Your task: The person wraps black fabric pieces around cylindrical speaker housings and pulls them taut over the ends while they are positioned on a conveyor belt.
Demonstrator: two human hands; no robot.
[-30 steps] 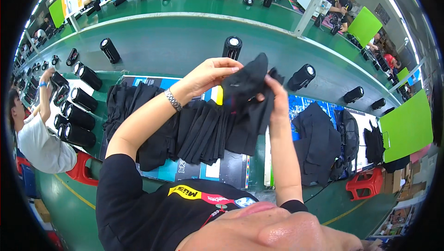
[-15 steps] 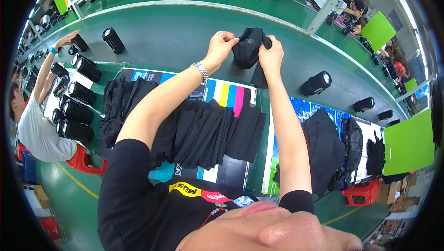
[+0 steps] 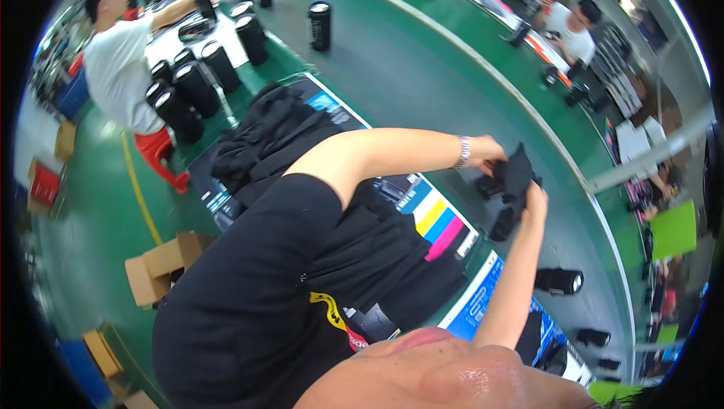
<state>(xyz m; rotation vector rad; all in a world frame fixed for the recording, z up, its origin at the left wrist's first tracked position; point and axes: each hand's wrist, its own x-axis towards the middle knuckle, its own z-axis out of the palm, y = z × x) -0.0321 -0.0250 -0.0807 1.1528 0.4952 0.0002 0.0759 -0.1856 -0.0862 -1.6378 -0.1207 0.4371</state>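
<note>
Over the grey conveyor belt (image 3: 445, 85), a black cloth pouch (image 3: 516, 174) hangs between my two hands. My left hand (image 3: 486, 154), with a metal watch at the wrist, pinches its near left edge. The fingers of my right hand (image 3: 535, 202) are closed on the opposite edge. Dark folds hang beneath the pouch; I cannot tell whether anything is inside. Under my left arm lies a spread stack of flat black pouches (image 3: 377, 251) on a printed board. A second heap of black cloth (image 3: 264, 137) lies to its left.
Black cylindrical speakers (image 3: 215, 66) stand in a group on the left, beside a co-worker (image 3: 124, 55) reaching to the belt. One speaker (image 3: 320, 26) stands on the belt; another (image 3: 559, 281) lies right of my right arm. Cardboard boxes (image 3: 167, 264) sit on the floor.
My whole view has turned, so the bench now slants down to the right. Both hands still hold the black pouch, which now looks narrower and more folded.
</note>
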